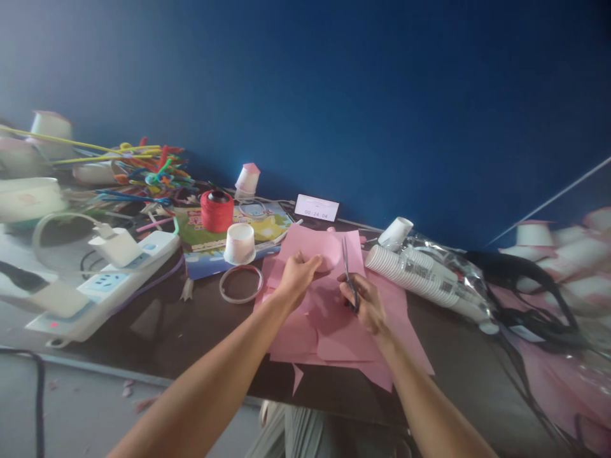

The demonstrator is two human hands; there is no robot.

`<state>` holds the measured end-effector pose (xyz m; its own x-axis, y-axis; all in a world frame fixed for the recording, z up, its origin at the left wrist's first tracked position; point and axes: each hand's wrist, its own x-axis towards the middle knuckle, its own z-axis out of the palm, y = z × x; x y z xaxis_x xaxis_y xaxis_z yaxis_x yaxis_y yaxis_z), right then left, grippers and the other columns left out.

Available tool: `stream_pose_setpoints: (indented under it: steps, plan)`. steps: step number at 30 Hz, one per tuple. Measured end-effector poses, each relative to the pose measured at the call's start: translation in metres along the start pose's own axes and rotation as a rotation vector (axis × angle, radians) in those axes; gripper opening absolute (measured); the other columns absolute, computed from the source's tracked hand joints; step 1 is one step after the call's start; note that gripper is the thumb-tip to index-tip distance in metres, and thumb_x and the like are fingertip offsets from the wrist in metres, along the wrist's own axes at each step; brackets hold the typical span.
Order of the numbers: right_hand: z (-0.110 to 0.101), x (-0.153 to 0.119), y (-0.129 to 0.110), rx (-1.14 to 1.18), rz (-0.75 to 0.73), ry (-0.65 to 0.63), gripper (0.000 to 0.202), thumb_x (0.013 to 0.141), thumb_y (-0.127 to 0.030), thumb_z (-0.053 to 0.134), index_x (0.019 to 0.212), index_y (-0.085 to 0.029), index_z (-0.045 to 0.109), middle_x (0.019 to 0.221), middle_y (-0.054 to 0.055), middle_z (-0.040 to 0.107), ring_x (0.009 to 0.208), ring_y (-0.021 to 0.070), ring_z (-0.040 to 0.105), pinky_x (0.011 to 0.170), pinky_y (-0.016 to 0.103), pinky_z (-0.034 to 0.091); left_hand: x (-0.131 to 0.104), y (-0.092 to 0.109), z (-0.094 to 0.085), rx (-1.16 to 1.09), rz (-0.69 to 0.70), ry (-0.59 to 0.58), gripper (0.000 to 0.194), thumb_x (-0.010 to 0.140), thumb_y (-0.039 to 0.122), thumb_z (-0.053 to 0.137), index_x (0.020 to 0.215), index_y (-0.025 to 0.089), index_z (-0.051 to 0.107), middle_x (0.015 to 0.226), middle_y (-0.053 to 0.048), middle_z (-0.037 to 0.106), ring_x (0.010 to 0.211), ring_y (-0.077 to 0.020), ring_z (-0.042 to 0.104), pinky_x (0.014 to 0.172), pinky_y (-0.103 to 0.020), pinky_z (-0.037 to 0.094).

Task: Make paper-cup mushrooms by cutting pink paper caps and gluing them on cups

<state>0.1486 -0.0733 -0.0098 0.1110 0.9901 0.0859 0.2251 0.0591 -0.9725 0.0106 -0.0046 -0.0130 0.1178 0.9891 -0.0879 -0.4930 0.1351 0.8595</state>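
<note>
My left hand point(301, 277) is closed on a small pink paper piece point(330, 249) with a rounded edge, pinched between thumb and fingers. In my right hand point(366, 300) is a pair of dark-handled scissors point(347, 264), blades pointing away from me, close beside the right edge of that piece. Whether the blades touch the paper I cannot tell. Beneath both hands lie several overlapping pink paper sheets point(344, 337), some with cut edges. A thin pink scrap point(296, 376) hangs near the table's front edge.
A white paper cup point(240, 244), a tape roll point(241, 284) and a red yarn spool point(217, 211) stand left. A sleeve of stacked cups point(415, 277) lies right. Further left are a power strip point(105, 286) and coloured pipe cleaners point(157, 168). A lit phone point(317, 207) leans at the back.
</note>
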Motion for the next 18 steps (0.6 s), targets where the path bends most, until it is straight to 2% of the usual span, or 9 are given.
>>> stream_pose_setpoints:
  steps: [8, 14, 18]
  plan:
    - [0.004, 0.000, 0.001, -0.029, -0.014, -0.008, 0.034, 0.073, -0.046, 0.062, 0.088, -0.016, 0.057, 0.057, -0.003, 0.050, 0.053, 0.0100, 0.045, 0.048, 0.022, 0.033, 0.000, -0.001, 0.002, -0.012, -0.029, 0.012, 0.021, 0.059, 0.021, 0.072, 0.072, 0.011, 0.059, 0.062, -0.003, 0.061, 0.066, -0.0166, 0.061, 0.063, -0.028, 0.053]
    - [0.002, 0.002, 0.007, -0.056, -0.050, -0.001, 0.032, 0.075, -0.045, 0.060, 0.089, -0.017, 0.057, 0.056, -0.003, 0.049, 0.052, 0.0102, 0.046, 0.048, 0.022, 0.034, 0.000, -0.004, 0.003, -0.003, -0.026, -0.074, 0.022, 0.063, 0.025, 0.070, 0.076, 0.009, 0.060, 0.067, -0.005, 0.063, 0.063, -0.0151, 0.061, 0.063, -0.030, 0.053]
    - [0.002, 0.003, 0.012, -0.074, -0.064, -0.002, 0.031, 0.077, -0.045, 0.059, 0.090, -0.017, 0.056, 0.058, -0.003, 0.050, 0.053, 0.0101, 0.046, 0.049, 0.022, 0.035, 0.000, -0.006, 0.003, 0.000, -0.025, -0.056, 0.025, 0.061, 0.026, 0.071, 0.076, 0.009, 0.061, 0.064, -0.004, 0.062, 0.062, -0.0150, 0.061, 0.063, -0.029, 0.053]
